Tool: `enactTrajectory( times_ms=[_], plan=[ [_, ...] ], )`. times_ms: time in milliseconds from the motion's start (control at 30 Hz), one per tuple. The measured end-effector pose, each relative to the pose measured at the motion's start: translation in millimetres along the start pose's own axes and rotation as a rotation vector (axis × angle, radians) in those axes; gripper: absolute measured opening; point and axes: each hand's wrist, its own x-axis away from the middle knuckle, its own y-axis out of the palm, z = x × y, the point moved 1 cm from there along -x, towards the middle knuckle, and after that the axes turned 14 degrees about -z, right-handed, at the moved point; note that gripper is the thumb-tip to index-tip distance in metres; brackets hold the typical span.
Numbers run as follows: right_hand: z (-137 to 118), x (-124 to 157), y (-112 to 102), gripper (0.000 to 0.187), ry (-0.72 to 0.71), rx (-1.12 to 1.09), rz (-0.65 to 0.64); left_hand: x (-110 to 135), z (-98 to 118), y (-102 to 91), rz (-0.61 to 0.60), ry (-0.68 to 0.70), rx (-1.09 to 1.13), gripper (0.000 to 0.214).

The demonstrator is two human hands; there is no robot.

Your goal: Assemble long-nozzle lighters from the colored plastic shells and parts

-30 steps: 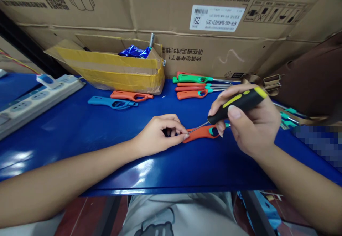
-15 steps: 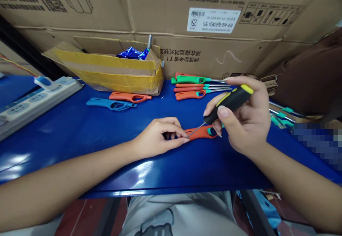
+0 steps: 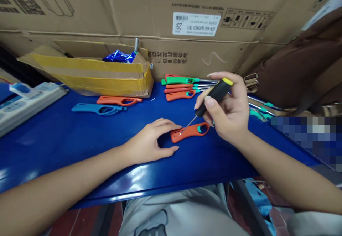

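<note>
My right hand (image 3: 228,111) grips a black and yellow screwdriver (image 3: 213,98), its thin shaft slanting down to the left. The tip is at the handle end of an orange gas lighter (image 3: 187,133) lying on the blue table. A tiny pale spot, perhaps a screw, shows at that tip. My left hand (image 3: 152,140) rests on the table just left of the lighter, thumb and fingers apart around its end. Whether a fingertip touches the lighter I cannot tell. The lighter's front end is partly hidden by my right hand.
Behind lie several orange and green lighters (image 3: 179,86) with metal tubes. An orange casing (image 3: 117,100) and a blue casing (image 3: 98,109) lie before a taped cardboard box (image 3: 112,79). A power strip (image 3: 29,104) is at the left, a brown bag (image 3: 291,65) at the right.
My left thumb and fingers have spread apart and drawn back from the lighter's end, uncovering it. The screwdriver stays in my right hand with its tip at the lighter. The camera view has shifted.
</note>
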Motion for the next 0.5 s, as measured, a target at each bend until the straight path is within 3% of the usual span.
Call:
enactTrajectory(
  times_ms=[200,500],
  plan=[
    [-1,-5,-6,0.057,-0.017,0.098,0.085,-5,3,8.6,0.035,0.013,0.003,0.034],
    [9,-10,-18,0.051,-0.035,0.108,0.146,-29,12,21.0,0.120,-0.131,0.058,0.035]
  ],
)
